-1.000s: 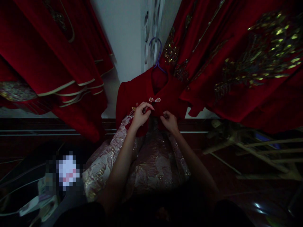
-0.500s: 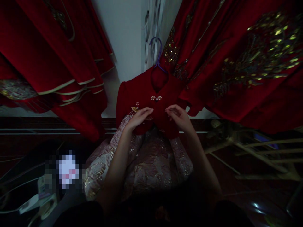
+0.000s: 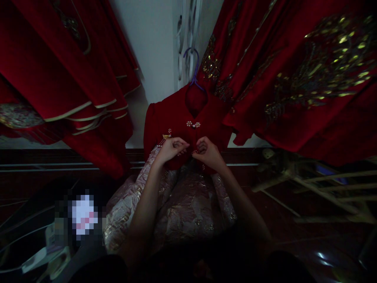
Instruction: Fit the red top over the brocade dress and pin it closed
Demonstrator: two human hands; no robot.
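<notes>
A short red jacket [image 3: 173, 112] hangs on a purple hanger [image 3: 194, 65] over a pale pink and gold brocade skirt [image 3: 188, 204]. At its neckline a beaded flower clasp [image 3: 193, 124] is joined across the opening. My left hand [image 3: 174, 151] is closed in a pinch at the left front edge of the jacket, below that clasp. Opposite it, my right hand [image 3: 208, 153] pinches at the other front edge, fingers curled. The fingertips nearly meet; any small fastener between them is hidden. Beside my left hand dangles a gold tasselled brooch [image 3: 166, 136].
Red garments with pale piping [image 3: 97, 104] hang at left, and red garments with gold sequins [image 3: 332, 59] at right. The hanger hooks near white scrolled metalwork [image 3: 188, 35]. A wooden rack [image 3: 318, 192] stands low at right. A blurred-out patch [image 3: 84, 214] is at lower left.
My right hand has moved left and slightly down, its fingers curling into a pinch. My left hand has dropped a little, and the gap between the hands has narrowed.
</notes>
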